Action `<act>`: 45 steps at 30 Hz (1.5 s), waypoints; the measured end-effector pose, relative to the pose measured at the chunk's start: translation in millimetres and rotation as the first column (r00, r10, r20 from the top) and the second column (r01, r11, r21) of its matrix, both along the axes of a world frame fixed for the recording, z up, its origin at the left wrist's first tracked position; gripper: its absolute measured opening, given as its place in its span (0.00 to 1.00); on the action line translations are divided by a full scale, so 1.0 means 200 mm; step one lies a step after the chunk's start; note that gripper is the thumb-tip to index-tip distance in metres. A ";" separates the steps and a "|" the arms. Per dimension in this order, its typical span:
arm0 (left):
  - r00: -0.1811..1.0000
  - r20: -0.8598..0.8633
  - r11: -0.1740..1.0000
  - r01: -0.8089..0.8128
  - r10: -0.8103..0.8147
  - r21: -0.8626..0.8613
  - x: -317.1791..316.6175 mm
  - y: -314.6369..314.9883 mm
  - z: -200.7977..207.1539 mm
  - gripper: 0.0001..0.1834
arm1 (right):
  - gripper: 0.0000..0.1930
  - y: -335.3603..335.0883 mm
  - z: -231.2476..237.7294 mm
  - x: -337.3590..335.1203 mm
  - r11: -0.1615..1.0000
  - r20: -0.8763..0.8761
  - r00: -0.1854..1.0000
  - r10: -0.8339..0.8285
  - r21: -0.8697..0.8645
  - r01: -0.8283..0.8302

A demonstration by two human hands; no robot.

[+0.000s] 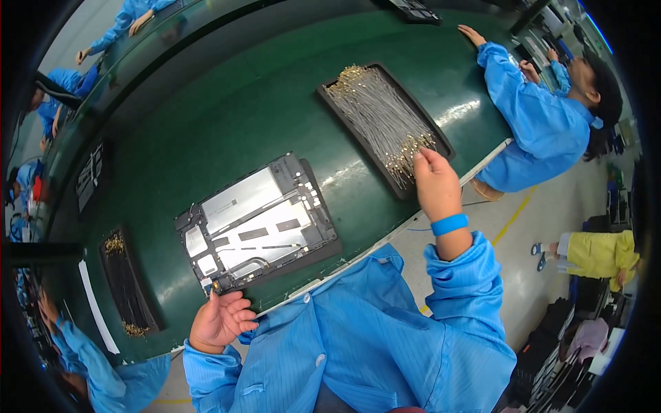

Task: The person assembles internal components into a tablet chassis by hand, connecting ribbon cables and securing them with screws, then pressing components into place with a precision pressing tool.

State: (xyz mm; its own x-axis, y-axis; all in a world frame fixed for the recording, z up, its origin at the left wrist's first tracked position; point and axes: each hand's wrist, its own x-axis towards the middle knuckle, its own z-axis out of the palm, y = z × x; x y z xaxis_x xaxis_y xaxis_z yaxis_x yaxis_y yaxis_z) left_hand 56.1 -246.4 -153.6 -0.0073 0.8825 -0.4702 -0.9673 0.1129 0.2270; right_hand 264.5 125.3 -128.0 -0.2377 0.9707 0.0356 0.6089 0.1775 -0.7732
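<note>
My right hand, with a blue band at the wrist, reaches over the near end of a dark tray. Its thumb and fingers pinch together at the gold ends of the thin grey cables heaped there; the exact grip is partly hidden. An opened tablet-like device, its silver battery plates and black frame exposed, lies flat on a dark base left of the tray. Beside the device's near left corner is my left hand, palm up. Its fingers are loosely curled and apart, and the thumb tip is at the corner.
A green bench carries everything. Farther left are a tray of black cables, a white strip and another opened device. A co-worker in blue sits at the right; another person's blue sleeve shows lower left.
</note>
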 end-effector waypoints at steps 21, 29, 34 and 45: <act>0.905 -0.423 0.886 -0.151 -0.055 -0.439 0.11 0.12 0.14 0.19 | 0.12 0.13 0.01 0.09 0.976 0.379 0.925 0.035 0.187 -0.113; 0.602 -0.684 0.809 -0.103 -0.412 -0.578 0.19 0.19 0.21 0.20 | 0.13 0.10 0.10 0.06 0.967 0.461 0.887 0.033 0.209 -0.145; 0.317 -0.783 0.826 -0.001 -0.535 -0.564 0.20 0.21 0.27 0.18 | 0.13 0.05 0.25 -0.01 0.954 0.172 0.985 0.031 0.290 -0.081; -0.023 -0.994 0.985 -0.137 -0.107 -0.103 0.27 0.50 0.24 0.21 | 0.12 -0.45 0.28 -0.27 0.543 -0.227 0.545 0.807 -0.077 -0.836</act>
